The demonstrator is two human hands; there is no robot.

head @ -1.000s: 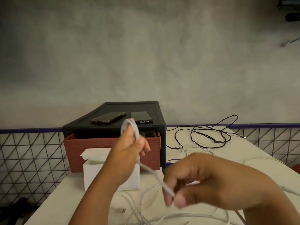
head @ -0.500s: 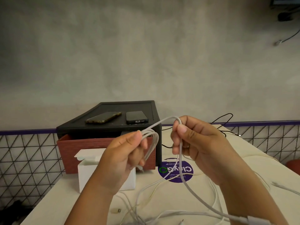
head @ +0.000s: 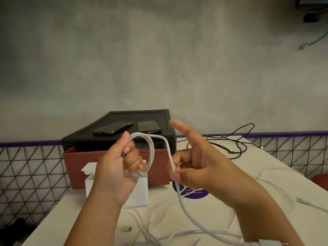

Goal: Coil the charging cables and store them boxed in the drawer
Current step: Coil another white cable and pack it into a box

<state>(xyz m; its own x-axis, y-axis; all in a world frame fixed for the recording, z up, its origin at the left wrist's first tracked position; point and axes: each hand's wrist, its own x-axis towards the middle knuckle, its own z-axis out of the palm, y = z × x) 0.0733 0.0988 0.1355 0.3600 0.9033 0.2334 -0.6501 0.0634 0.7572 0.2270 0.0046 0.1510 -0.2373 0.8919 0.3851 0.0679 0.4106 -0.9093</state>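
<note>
Loops of white cable point(head: 150, 153) were gripped in your left hand point(head: 117, 167), fingers curled round them. Your right hand point(head: 200, 166) pinched the loose strand alongside (index finger straight), above the near table point(head: 62, 221). Far behind: red drawer point(head: 79, 166) partly out, white box point(head: 140, 196) before it.

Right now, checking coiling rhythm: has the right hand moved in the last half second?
Yes. The right hand dropped: its pinch on the cable went from level with the top of the case to near the bottom of the drawer.
</note>
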